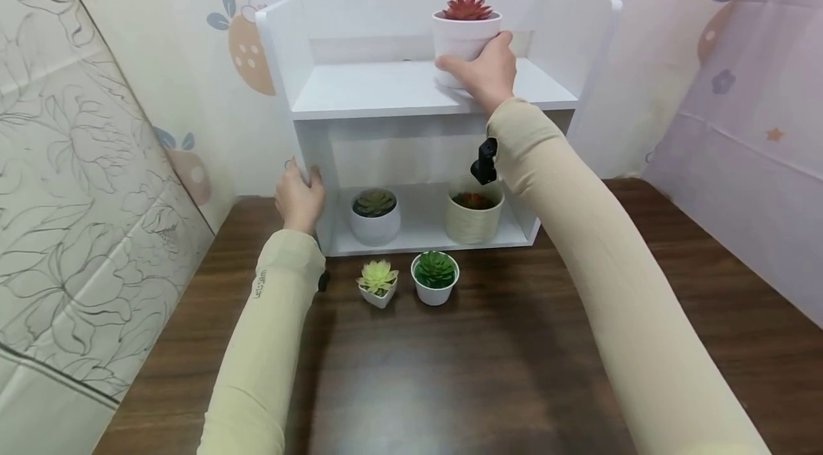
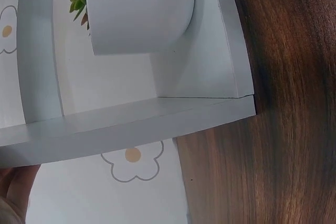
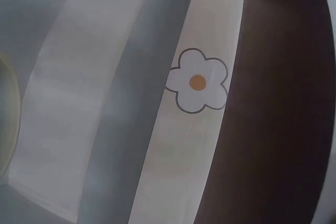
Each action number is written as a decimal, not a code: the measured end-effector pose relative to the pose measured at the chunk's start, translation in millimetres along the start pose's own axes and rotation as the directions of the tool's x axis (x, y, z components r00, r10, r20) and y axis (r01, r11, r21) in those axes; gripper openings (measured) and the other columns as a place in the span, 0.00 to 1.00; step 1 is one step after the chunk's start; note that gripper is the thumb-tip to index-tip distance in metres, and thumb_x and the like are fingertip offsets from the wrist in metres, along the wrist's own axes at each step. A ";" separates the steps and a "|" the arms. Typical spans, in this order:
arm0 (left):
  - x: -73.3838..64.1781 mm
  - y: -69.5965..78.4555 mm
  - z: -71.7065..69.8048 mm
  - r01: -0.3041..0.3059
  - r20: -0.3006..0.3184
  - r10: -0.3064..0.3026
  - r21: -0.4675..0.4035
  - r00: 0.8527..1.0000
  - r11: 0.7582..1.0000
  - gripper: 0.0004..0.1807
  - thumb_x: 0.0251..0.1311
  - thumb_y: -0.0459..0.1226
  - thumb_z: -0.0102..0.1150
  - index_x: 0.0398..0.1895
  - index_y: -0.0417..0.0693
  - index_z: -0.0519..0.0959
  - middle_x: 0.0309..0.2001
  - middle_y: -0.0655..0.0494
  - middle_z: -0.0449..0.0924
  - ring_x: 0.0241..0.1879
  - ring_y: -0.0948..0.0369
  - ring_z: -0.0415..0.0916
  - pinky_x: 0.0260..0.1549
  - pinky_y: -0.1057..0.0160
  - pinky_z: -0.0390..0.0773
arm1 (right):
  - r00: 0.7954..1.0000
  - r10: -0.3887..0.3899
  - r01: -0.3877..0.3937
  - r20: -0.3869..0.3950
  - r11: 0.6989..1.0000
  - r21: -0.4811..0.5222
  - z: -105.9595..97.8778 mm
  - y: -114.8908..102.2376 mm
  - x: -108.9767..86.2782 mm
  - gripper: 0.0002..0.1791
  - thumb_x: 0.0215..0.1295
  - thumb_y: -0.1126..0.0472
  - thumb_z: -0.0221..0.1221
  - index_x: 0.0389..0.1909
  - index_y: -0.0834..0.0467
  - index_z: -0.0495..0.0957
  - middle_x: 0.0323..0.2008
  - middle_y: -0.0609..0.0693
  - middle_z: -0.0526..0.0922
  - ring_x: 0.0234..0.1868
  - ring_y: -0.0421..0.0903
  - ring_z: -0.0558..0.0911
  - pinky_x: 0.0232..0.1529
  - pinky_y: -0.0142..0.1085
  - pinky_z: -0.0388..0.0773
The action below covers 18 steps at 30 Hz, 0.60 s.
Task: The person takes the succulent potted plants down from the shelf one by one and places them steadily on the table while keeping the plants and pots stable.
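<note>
My right hand [image 1: 485, 69] grips a white pot with a red succulent [image 1: 466, 19] from its front right side. The pot's base is at the upper board [image 1: 373, 91] of a white two-tier shelf [image 1: 411, 251]. My left hand [image 1: 301, 199] holds the shelf's left side panel near its front edge; in the left wrist view its fingers [image 2: 20, 190] show on the panel's outer side. On the lower board stand a white pot with a dull green succulent [image 1: 376, 218] and a cream pot with a reddish plant [image 1: 474, 216]. The right wrist view shows no hand.
In front of the shelf, on the dark wooden table [image 1: 411, 383], stand a small white pot with a pale green succulent [image 1: 377, 280] and a white pot with a dark green succulent [image 1: 434, 276]. A patterned wall [image 1: 193, 19] rises behind the shelf.
</note>
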<state>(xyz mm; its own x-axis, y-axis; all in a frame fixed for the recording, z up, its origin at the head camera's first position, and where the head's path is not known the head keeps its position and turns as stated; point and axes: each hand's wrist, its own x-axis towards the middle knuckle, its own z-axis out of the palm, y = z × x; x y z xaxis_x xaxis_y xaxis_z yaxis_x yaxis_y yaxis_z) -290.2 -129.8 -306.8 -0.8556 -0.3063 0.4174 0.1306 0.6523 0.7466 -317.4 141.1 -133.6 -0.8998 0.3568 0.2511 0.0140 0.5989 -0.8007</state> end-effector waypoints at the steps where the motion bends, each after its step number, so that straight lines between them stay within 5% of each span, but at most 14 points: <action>1: 0.2 0.1 -0.3 0.001 0.002 -0.001 -0.001 1.000 1.000 0.20 0.69 0.44 0.46 0.56 0.39 0.72 0.53 0.38 0.78 0.52 0.41 0.77 0.49 0.42 0.74 | 1.000 -0.001 0.001 0.000 1.000 -0.009 0.4 -0.4 -0.1 0.54 0.46 0.39 0.66 0.69 0.54 0.50 0.67 0.50 0.65 0.64 0.43 0.67 0.64 0.28 0.63; 18: 2.4 -0.3 1.0 -0.007 0.006 0.007 0.021 1.000 1.000 0.22 0.69 0.44 0.44 0.54 0.34 0.71 0.51 0.34 0.78 0.51 0.39 0.76 0.48 0.40 0.74 | 0.999 -0.041 0.041 -0.016 0.999 -0.009 -21.5 15.0 -20.4 0.53 0.44 0.38 0.68 0.68 0.53 0.53 0.66 0.49 0.66 0.62 0.41 0.68 0.63 0.29 0.64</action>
<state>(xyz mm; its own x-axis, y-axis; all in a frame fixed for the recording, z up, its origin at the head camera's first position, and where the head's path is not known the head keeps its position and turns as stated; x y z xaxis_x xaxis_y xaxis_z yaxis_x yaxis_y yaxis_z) -292.7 -130.0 -306.5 -0.8576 -0.2973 0.4196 0.1265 0.6688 0.7326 -289.5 158.1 -139.0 -0.8925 0.3434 0.2924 -0.0190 0.6191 -0.7851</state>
